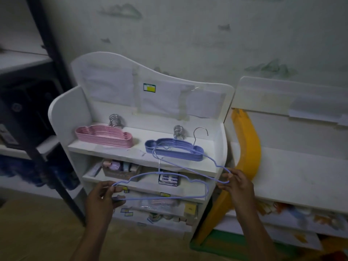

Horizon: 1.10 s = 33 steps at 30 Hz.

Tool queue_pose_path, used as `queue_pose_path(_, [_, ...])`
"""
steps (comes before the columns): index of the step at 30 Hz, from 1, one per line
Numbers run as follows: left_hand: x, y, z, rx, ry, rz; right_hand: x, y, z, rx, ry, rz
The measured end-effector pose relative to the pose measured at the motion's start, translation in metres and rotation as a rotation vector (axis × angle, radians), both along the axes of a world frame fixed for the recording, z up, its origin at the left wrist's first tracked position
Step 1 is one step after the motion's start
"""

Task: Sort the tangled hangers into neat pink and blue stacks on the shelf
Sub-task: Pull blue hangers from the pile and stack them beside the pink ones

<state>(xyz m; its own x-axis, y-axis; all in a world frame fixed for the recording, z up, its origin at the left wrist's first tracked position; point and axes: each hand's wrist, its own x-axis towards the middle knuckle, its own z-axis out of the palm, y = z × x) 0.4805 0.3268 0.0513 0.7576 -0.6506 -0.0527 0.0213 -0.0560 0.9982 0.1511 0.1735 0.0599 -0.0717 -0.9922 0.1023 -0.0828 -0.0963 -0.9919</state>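
Fingers of the left hand (pixel 105 194) pinch one end of a blue hanger (pixel 162 187) in front of the shelf (pixel 120 147). The right hand (pixel 236 182) pinches the end of a second blue hanger (pixel 190 167), its other end over the blue stack (pixel 174 149). The two hangers cross near their hooks. The pink stack (pixel 103 136) lies on the shelf's left side, well apart from the blue.
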Motion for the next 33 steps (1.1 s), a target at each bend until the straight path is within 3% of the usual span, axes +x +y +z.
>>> queue_pose_path(12, [0.042,-0.067,-0.009,0.047,0.049,0.117,0.072,-0.102,-0.03,0.099,-0.03,0.117])
queue_pose_path(22, [0.057,-0.153,-0.026,0.097,0.023,0.09,0.084,-0.195,-0.066,0.189,0.033,0.122])
queue_pose_path(26, [0.055,-0.171,-0.034,0.127,0.021,0.089,0.085,-0.209,-0.076,0.167,0.158,0.09])
queue_pose_path(30, [0.051,-0.184,-0.033,0.114,0.011,0.073,0.078,-0.215,-0.081,0.009,0.482,0.057])
queue_pose_path(33, [0.048,-0.195,-0.028,0.089,0.006,0.027,0.076,-0.217,-0.075,-0.035,0.597,0.086])
